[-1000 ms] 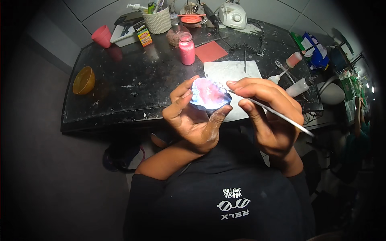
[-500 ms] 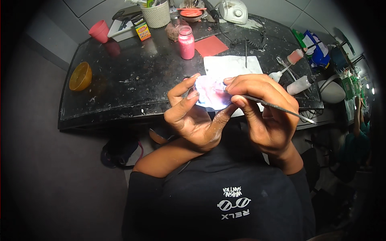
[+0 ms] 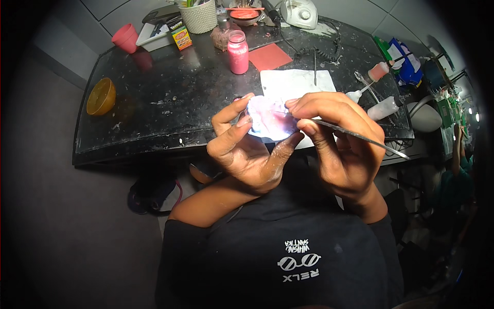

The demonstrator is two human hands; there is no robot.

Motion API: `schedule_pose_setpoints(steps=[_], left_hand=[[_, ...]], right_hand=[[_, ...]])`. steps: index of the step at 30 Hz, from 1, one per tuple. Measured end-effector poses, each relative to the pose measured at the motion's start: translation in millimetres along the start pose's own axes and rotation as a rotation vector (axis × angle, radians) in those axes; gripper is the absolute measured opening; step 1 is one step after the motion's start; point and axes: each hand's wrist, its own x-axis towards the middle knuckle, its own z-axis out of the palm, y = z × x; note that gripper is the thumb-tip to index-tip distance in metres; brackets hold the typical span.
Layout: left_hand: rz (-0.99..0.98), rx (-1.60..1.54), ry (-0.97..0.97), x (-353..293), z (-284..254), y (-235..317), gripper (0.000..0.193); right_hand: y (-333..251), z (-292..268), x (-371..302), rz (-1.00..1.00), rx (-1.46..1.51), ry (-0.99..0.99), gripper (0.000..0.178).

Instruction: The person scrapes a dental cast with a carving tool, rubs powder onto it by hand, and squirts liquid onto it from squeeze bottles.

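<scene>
Between the fingertips and thumb of my left hand [image 3: 247, 149] is a whitish dental cast [image 3: 270, 116] with a pink layer on it, held up above the table's front edge. Bright light washes out its detail. My right hand [image 3: 342, 139] is closed round a slim dark metal dental carving tool [image 3: 368, 139]. Its handle points down to the right, while its working tip reaches the cast's right side, partly covered by my fingers. My right fingertips are right beside the cast, perhaps touching it.
A white sheet [image 3: 288, 80] with another thin tool [image 3: 315, 67] lies behind my hands. Beyond it are a pink jar [image 3: 238, 54] and a red square sheet [image 3: 270, 56]. An orange bowl [image 3: 102, 97] stands left; bottles [image 3: 384, 109] stand right on the black table [image 3: 170, 110].
Both hands hold nearly the same pose. The tool's handle end has shifted slightly right, and the cast has tilted or moved a little to the left.
</scene>
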Motion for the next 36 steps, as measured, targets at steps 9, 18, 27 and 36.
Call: schedule_pose_setpoints(steps=[9,18,27,36], left_hand=[[-0.320,-0.161,0.130,1.3,-0.9,-4.0,0.069],[-0.347,-0.133,0.022,5.9,7.1,-4.8,0.054],[-0.348,-0.198,0.001,5.0,6.6,-2.1,0.053],[-0.441,-0.333,-0.006,7.8,8.6,6.4,0.057]], right_hand=[[30.0,-34.1,-31.4,0.829,-0.048,-0.062,0.023],[64.9,-30.6,-59.8,0.809,-0.510,-0.312,0.033],[73.1,-135.8,-110.5,0.800,-0.891,0.305,0.056],[129.0,-137.0,-133.0,0.589,-0.596,0.514,0.046]])
